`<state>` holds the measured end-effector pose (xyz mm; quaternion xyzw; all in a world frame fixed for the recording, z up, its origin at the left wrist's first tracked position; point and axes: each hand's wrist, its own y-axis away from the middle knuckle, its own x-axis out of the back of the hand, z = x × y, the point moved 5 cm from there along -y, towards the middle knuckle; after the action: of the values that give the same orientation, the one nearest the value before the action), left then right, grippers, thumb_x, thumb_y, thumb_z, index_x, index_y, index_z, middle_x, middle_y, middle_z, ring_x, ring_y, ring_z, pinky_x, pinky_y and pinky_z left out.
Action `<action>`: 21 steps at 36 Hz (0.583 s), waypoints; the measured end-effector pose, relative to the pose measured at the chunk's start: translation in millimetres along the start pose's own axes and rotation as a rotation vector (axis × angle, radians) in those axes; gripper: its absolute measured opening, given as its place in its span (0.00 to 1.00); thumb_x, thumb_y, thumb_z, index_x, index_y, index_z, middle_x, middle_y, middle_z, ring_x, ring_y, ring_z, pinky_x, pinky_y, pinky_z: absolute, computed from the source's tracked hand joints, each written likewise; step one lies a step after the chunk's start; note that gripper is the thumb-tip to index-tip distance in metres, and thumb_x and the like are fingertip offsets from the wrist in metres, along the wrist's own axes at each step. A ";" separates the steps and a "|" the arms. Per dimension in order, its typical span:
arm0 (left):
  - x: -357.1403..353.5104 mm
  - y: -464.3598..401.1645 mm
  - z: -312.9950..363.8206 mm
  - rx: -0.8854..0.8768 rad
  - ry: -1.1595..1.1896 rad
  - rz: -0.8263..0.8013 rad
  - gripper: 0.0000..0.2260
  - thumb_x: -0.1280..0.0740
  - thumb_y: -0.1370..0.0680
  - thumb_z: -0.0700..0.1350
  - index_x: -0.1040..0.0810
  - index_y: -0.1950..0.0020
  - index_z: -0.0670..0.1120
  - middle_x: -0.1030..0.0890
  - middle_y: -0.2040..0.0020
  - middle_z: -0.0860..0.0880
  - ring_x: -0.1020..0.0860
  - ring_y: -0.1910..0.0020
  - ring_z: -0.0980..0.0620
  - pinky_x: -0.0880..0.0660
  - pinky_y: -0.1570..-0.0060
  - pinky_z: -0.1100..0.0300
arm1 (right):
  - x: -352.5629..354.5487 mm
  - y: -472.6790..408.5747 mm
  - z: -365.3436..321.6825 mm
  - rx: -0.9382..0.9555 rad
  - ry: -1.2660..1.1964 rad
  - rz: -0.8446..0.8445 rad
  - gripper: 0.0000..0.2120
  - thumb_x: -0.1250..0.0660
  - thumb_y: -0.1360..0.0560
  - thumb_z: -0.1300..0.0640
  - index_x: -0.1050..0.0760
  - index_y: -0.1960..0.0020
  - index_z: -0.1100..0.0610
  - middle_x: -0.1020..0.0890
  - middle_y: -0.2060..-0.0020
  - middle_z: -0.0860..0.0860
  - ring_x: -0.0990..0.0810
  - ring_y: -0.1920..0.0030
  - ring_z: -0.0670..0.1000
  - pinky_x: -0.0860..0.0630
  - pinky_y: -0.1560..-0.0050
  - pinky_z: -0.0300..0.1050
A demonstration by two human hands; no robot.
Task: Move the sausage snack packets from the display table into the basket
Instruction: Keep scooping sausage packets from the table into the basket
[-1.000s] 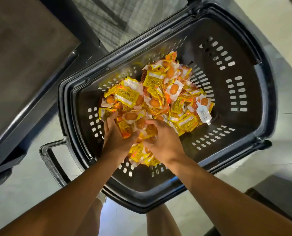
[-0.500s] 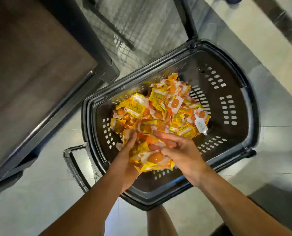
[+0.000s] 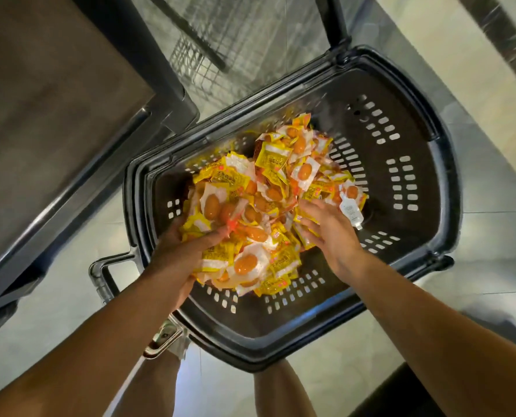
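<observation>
A black plastic basket stands on the floor below me. Inside it lies a heap of yellow and white sausage snack packets with orange sausages showing through. My left hand is at the heap's near left side, with its fingers and thumb curled round a bunch of packets that spills over its palm. To the right, my right hand lies palm down on the pile with its fingers spread and holds nothing. The dark display table fills the left of the view, and no packets show on its visible top.
A small white sachet lies among the packets by my right hand. The basket's pull handle sticks out at the left. A wire rack stands behind the basket. My legs are under the near rim, on a pale tiled floor.
My hands, which held one bunch of packets together over the basket's near side, have parted. The right hand has let go and spread over the pile, and more packets now lie on the heap.
</observation>
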<state>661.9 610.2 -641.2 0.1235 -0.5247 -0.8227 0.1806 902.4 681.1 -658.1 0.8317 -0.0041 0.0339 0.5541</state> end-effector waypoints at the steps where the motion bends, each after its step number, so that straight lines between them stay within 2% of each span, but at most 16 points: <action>1: 0.7 -1.4 3.0 -0.055 -0.053 0.051 0.23 0.21 0.30 0.42 0.21 0.38 0.55 0.13 0.47 0.51 0.14 0.49 0.46 0.16 0.55 0.49 | -1.3 -9.0 -1.2 -0.022 0.035 0.029 0.32 0.25 0.26 0.46 0.31 0.26 0.52 0.21 0.33 0.50 0.24 0.33 0.52 0.29 0.27 0.54; 3: 0.0 -4.3 9.5 -0.161 -0.156 0.112 0.23 0.18 0.34 0.46 0.21 0.44 0.62 0.14 0.47 0.53 0.15 0.49 0.47 0.17 0.51 0.48 | -9.5 -25.6 -6.4 -0.049 0.123 0.053 0.37 0.26 0.26 0.42 0.34 0.23 0.52 0.25 0.29 0.52 0.27 0.30 0.54 0.32 0.26 0.57; 5: -3.4 -5.2 15.4 -0.221 -0.271 0.107 0.26 0.18 0.43 0.61 0.24 0.50 0.73 0.17 0.47 0.59 0.18 0.48 0.54 0.19 0.49 0.50 | -21.4 -42.8 -11.4 -0.052 0.201 0.062 0.39 0.27 0.27 0.38 0.33 0.24 0.54 0.26 0.29 0.51 0.28 0.29 0.55 0.31 0.27 0.57; 7: -3.2 -8.8 16.3 -0.253 -0.346 0.092 0.26 0.23 0.50 0.69 0.27 0.55 0.79 0.17 0.52 0.66 0.19 0.50 0.60 0.20 0.53 0.55 | -34.8 -56.5 -15.9 -0.066 0.250 0.080 0.35 0.26 0.30 0.34 0.27 0.33 0.57 0.22 0.37 0.49 0.23 0.38 0.51 0.26 0.36 0.49; 8: -1.8 -12.0 14.3 -0.261 -0.351 0.085 0.26 0.23 0.50 0.69 0.26 0.54 0.79 0.17 0.52 0.66 0.18 0.50 0.60 0.19 0.52 0.54 | -42.8 -62.8 -17.8 -0.061 0.253 0.078 0.28 0.26 0.31 0.34 0.29 0.49 0.55 0.18 0.46 0.47 0.22 0.48 0.46 0.26 0.45 0.43; 9: 0.1 -15.9 11.4 -0.267 -0.342 0.079 0.26 0.23 0.48 0.67 0.25 0.53 0.77 0.16 0.51 0.64 0.17 0.50 0.59 0.18 0.50 0.51 | -50.4 -69.1 -17.9 -0.051 0.235 0.075 0.26 0.24 0.32 0.34 0.21 0.48 0.55 0.15 0.54 0.45 0.21 0.57 0.42 0.29 0.55 0.38; 10: 1.5 -19.2 8.8 -0.273 -0.336 0.075 0.25 0.22 0.47 0.64 0.24 0.52 0.75 0.16 0.50 0.61 0.17 0.50 0.57 0.18 0.49 0.48 | -58.9 -75.7 -16.7 -0.052 0.231 0.063 0.31 0.23 0.33 0.35 0.19 0.41 0.58 0.13 0.59 0.45 0.20 0.63 0.40 0.32 0.60 0.36; 11: 2.7 -22.0 6.7 -0.280 -0.331 0.072 0.25 0.22 0.45 0.63 0.24 0.51 0.74 0.15 0.49 0.59 0.16 0.50 0.57 0.18 0.48 0.47 | -65.5 -82.5 -15.6 -0.039 0.233 0.087 0.27 0.22 0.34 0.36 0.18 0.49 0.58 0.13 0.60 0.47 0.17 0.62 0.40 0.31 0.60 0.36; 13: 3.7 -25.0 3.8 -0.289 -0.314 0.061 0.24 0.20 0.42 0.61 0.23 0.49 0.72 0.15 0.49 0.59 0.15 0.51 0.58 0.18 0.50 0.48 | -70.2 -91.0 -13.7 -0.015 0.234 0.182 0.35 0.19 0.36 0.39 0.20 0.39 0.60 0.14 0.48 0.51 0.15 0.47 0.49 0.23 0.51 0.42; 15: 3.5 -25.6 1.1 -0.285 -0.310 0.052 0.24 0.19 0.40 0.60 0.23 0.48 0.72 0.15 0.49 0.61 0.16 0.51 0.59 0.18 0.52 0.51 | -66.1 -94.0 -10.7 0.014 0.200 0.272 0.42 0.16 0.39 0.41 0.26 0.32 0.58 0.17 0.42 0.51 0.18 0.41 0.53 0.22 0.42 0.45; 16: 3.5 -25.6 -0.3 -0.281 -0.317 0.056 0.25 0.18 0.38 0.59 0.23 0.47 0.72 0.15 0.48 0.61 0.16 0.51 0.59 0.18 0.52 0.51 | -62.0 -93.6 -7.4 0.020 0.199 0.293 0.40 0.16 0.39 0.41 0.25 0.33 0.56 0.17 0.44 0.49 0.18 0.43 0.52 0.22 0.44 0.44; 17: 3.6 -25.8 -1.5 -0.276 -0.323 0.063 0.25 0.18 0.37 0.56 0.23 0.45 0.70 0.15 0.48 0.60 0.16 0.50 0.58 0.18 0.51 0.50 | -55.8 -92.8 -2.8 0.027 0.198 0.299 0.33 0.17 0.39 0.41 0.21 0.38 0.52 0.15 0.50 0.46 0.17 0.48 0.50 0.22 0.49 0.41; 19: 4.2 -26.0 -3.1 -0.261 -0.322 0.077 0.27 0.17 0.35 0.54 0.23 0.40 0.66 0.15 0.46 0.57 0.16 0.47 0.55 0.18 0.49 0.49 | -42.4 -87.3 3.5 0.033 0.200 0.310 0.16 0.17 0.37 0.43 0.20 0.57 0.46 0.18 0.66 0.38 0.20 0.61 0.42 0.25 0.62 0.34; 20: 4.2 -25.7 -3.5 -0.253 -0.312 0.080 0.27 0.18 0.34 0.52 0.23 0.39 0.63 0.15 0.46 0.56 0.16 0.47 0.53 0.18 0.49 0.49 | -36.8 -82.8 5.0 0.020 0.191 0.292 0.15 0.17 0.37 0.44 0.23 0.61 0.45 0.21 0.68 0.38 0.23 0.64 0.40 0.26 0.62 0.35; 21: 4.2 -25.5 -3.7 -0.245 -0.305 0.083 0.27 0.18 0.33 0.50 0.23 0.38 0.62 0.16 0.45 0.55 0.16 0.46 0.52 0.18 0.49 0.49 | -30.8 -79.3 6.3 -0.007 0.190 0.261 0.17 0.17 0.36 0.44 0.25 0.61 0.46 0.22 0.66 0.40 0.24 0.64 0.41 0.26 0.58 0.38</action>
<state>655.3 615.2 -666.0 -0.0472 -0.4465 -0.8814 0.1466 875.5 704.9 -735.5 0.8154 -0.0599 0.1839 0.5456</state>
